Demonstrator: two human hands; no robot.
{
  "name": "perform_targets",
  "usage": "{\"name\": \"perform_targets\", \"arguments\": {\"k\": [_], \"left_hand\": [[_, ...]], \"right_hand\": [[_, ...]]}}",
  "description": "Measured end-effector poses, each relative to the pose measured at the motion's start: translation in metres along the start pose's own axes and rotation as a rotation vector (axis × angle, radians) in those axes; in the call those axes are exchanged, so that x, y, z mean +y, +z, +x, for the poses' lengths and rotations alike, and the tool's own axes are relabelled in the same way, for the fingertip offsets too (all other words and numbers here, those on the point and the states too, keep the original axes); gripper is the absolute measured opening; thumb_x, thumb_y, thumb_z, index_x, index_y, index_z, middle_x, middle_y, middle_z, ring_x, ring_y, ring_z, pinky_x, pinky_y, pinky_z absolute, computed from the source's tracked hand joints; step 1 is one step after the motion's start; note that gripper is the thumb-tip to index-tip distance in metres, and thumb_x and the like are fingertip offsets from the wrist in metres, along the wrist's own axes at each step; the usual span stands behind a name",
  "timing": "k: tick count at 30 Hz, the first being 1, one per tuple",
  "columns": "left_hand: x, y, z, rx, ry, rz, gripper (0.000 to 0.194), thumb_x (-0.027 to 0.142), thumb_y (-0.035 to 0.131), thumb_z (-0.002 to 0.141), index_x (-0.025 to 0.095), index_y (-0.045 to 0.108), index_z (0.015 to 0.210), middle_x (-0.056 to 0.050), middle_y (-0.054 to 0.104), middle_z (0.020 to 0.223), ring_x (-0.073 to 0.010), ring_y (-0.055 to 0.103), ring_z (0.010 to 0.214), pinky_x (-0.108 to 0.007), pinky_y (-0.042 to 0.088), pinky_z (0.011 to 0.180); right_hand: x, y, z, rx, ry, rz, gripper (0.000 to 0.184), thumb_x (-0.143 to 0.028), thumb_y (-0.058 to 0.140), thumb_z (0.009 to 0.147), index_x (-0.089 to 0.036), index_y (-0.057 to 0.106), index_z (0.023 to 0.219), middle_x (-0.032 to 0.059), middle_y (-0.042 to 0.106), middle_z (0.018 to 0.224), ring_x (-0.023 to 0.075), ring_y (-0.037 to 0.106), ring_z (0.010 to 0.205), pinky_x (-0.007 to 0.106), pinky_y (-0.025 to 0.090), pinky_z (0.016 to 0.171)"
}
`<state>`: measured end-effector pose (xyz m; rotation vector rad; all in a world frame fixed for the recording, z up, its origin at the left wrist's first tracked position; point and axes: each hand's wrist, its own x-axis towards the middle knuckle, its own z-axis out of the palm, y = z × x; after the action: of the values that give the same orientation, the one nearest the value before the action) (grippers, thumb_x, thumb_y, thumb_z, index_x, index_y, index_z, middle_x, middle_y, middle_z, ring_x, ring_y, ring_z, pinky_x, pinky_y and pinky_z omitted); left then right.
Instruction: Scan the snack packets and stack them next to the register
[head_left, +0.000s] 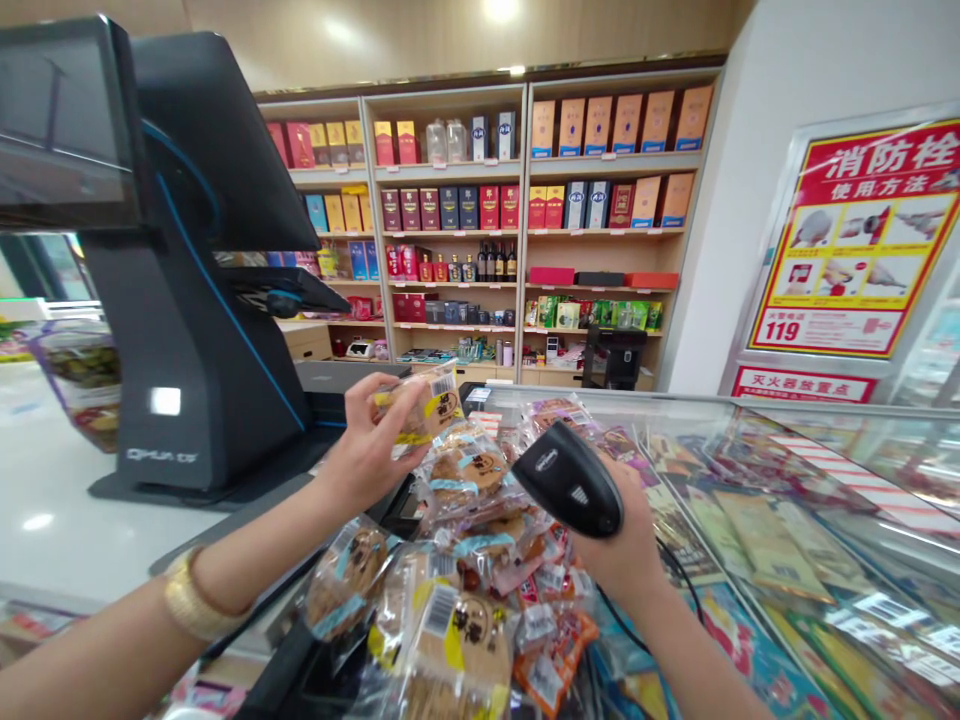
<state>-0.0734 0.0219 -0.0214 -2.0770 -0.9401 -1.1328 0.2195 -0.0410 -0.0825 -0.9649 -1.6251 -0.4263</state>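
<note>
My left hand (pixel 373 437) grips a snack packet (pixel 433 408) in clear and yellow wrapping, its barcode at the upper right corner. In my right hand (pixel 626 535) is a black barcode scanner (pixel 571 480), its head tilted toward the left; a black cable (pixel 679 575) runs down behind my wrist. Between and below both hands lies a heap of wrapped snacks. Among them are a round biscuit packet with a blue band (pixel 469 475), a yellow-marked packet (pixel 461 640) with its barcode up, and orange-red small packets (pixel 551 660).
A black checkout terminal (pixel 202 330) stands on the white counter (pixel 45 540) at the left. To the right is a glass-topped case (pixel 795 530) with flat packets in it. Shelves (pixel 450 175) of boxes and bottles line the back; a red poster (pixel 855 240) hangs on the wall.
</note>
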Motion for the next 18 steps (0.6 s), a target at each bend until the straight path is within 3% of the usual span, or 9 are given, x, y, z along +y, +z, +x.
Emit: {"name": "perform_targets", "arguments": {"k": [4,6,9,13,16,18], "left_hand": [[0.000,0.002,-0.003,-0.002,-0.039,-0.071,0.069,0.021,0.071,0.073,0.029,0.046,0.137,-0.011,0.037,0.131,-0.0285,0.052,0.119,-0.044,0.055,0.099],[-0.003,0.005,-0.001,-0.016,-0.124,-0.101,0.071,0.025,0.074,0.071,0.026,0.048,0.137,-0.012,0.037,0.132,-0.0300,0.048,0.125,-0.044,0.052,0.102],[-0.015,0.015,0.005,-0.066,-0.397,-0.168,0.080,0.034,0.081,0.061,0.019,0.052,0.134,-0.014,0.042,0.132,-0.0326,0.044,0.130,-0.046,0.045,0.108],[-0.031,0.045,0.009,-0.206,-0.837,-0.412,0.085,0.039,0.086,0.050,0.013,0.059,0.127,-0.015,0.060,0.121,-0.0314,0.056,0.118,-0.045,0.044,0.105],[-0.032,0.067,0.004,-0.243,-1.027,-0.691,0.085,0.038,0.087,0.047,0.013,0.061,0.124,-0.014,0.067,0.117,-0.0286,0.064,0.106,-0.041,0.050,0.096],[-0.026,0.076,-0.001,-0.279,-1.068,-0.825,0.081,0.038,0.084,0.052,0.013,0.061,0.126,-0.013,0.070,0.114,-0.0268,0.067,0.100,-0.039,0.052,0.091]], "right_hand": [[0.000,0.000,0.001,0.028,0.024,0.016,0.024,-0.028,0.056,0.077,-0.022,0.063,0.099,0.0042,0.066,0.083,0.0237,0.063,0.079,0.036,0.048,0.071],[0.001,0.001,0.001,0.052,0.021,0.026,0.023,-0.026,0.055,0.077,-0.022,0.062,0.099,0.0042,0.066,0.083,0.0233,0.063,0.079,0.035,0.048,0.070],[0.004,0.002,0.000,0.052,0.031,0.014,0.024,-0.025,0.054,0.077,-0.022,0.062,0.099,0.0044,0.066,0.084,0.0236,0.064,0.081,0.035,0.047,0.071],[0.006,0.002,-0.001,0.043,0.000,-0.007,0.020,-0.025,0.055,0.077,-0.023,0.061,0.096,0.0027,0.065,0.079,0.0223,0.063,0.076,0.034,0.047,0.069],[0.006,0.002,-0.001,0.049,-0.003,0.001,0.019,-0.024,0.055,0.077,-0.024,0.060,0.096,0.0019,0.065,0.079,0.0213,0.062,0.073,0.034,0.046,0.069],[0.007,0.002,-0.001,0.049,-0.028,-0.005,0.021,-0.024,0.056,0.076,-0.024,0.060,0.096,0.0020,0.065,0.080,0.0212,0.062,0.073,0.034,0.045,0.068]]}}
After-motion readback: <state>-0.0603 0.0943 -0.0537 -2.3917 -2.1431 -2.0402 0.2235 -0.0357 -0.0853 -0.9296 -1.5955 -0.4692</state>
